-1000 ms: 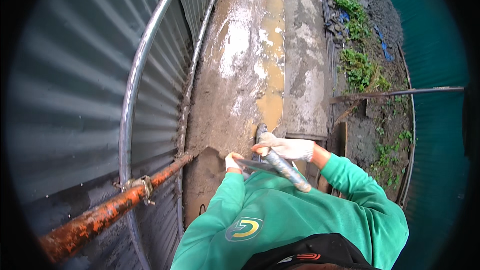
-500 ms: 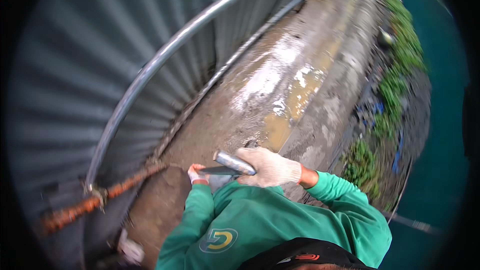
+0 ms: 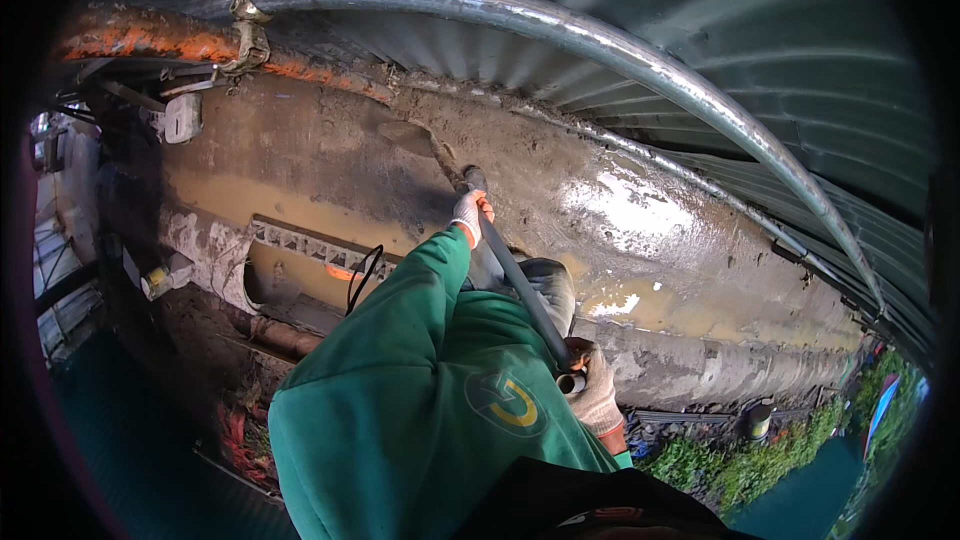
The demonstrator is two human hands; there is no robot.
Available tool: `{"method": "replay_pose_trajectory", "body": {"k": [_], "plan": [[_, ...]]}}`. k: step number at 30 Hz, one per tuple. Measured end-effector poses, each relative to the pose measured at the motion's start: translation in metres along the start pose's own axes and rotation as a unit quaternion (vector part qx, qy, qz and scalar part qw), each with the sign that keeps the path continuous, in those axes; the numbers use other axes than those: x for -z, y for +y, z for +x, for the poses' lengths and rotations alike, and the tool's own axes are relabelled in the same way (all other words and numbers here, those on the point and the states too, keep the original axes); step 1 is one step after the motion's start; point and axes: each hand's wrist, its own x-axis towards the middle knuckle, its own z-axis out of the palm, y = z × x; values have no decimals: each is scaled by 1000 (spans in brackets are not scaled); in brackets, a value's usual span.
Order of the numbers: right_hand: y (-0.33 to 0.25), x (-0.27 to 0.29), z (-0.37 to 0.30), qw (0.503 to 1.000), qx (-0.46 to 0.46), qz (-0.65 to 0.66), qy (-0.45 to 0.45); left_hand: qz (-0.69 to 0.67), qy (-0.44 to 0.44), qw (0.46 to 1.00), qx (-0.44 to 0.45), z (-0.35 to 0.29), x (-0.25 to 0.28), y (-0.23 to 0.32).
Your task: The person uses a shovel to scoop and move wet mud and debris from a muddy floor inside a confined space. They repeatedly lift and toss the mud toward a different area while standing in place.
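A shovel slants across the front of my body, its dark shaft running from upper left to lower right. My left hand, in a pale knitted glove, is closed round the shaft's lower part, just behind the muddy neck. Beyond it, the mud-coated blade lies at the wet brown ground, its edges hard to tell from the mud. My right hand, gloved too, is closed at the shaft's top end, where a short metal tube grip shows beside the fingers.
A curved metal pipe arches before a corrugated wall. It meets a rusty orange pole at a clamp. Muddy water pools beside a perforated metal beam. Grass grows at the lower right.
My view has swung round, so the wall now lies above and to the right. My left arm now reaches forward along the shaft; the blade end has come into view.
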Motion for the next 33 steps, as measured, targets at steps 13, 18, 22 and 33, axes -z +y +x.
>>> {"method": "replay_pose_trajectory", "body": {"k": [13,18,22,33], "plan": [[208,62,77,656,-367,653,90,-34,74,993,-85,108,-49,-167],[336,133,111,590,-460,660,68,85,221,958,-163,141,-95,-249],[427,181,161,643,-464,596,125,28,151,976,-151,185,-122,-282],[541,107,480,733,-433,524,-1,93,203,939,-261,423,-127,-130]]}}
